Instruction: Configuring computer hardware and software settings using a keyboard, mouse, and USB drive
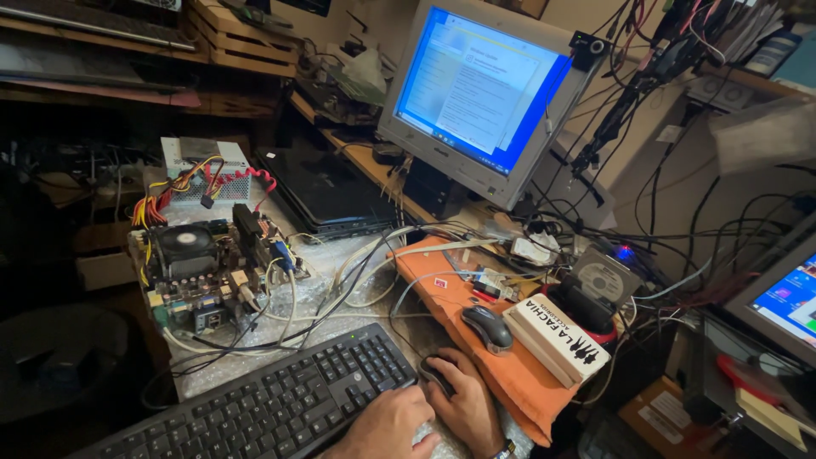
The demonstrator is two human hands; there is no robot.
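My right hand [466,406] lies over a small dark mouse [435,374] at the near edge of an orange cloth [442,293], gripping it; a watch shows on that wrist. My left hand [387,425] rests beside it on bubble wrap [319,263], at the right end of a black keyboard [272,408], holding nothing. A second, grey and black mouse [487,327] lies unused on the cloth just beyond my right hand.
A bare motherboard [204,272] with fan and cables sits left, a power supply [204,174] behind it. Closed laptops [327,191] are stacked further back. A lit monitor [484,93] stands ahead, another screen [786,297] at right. A white box [557,340] and a docked drive [599,285] lie among tangled wires.
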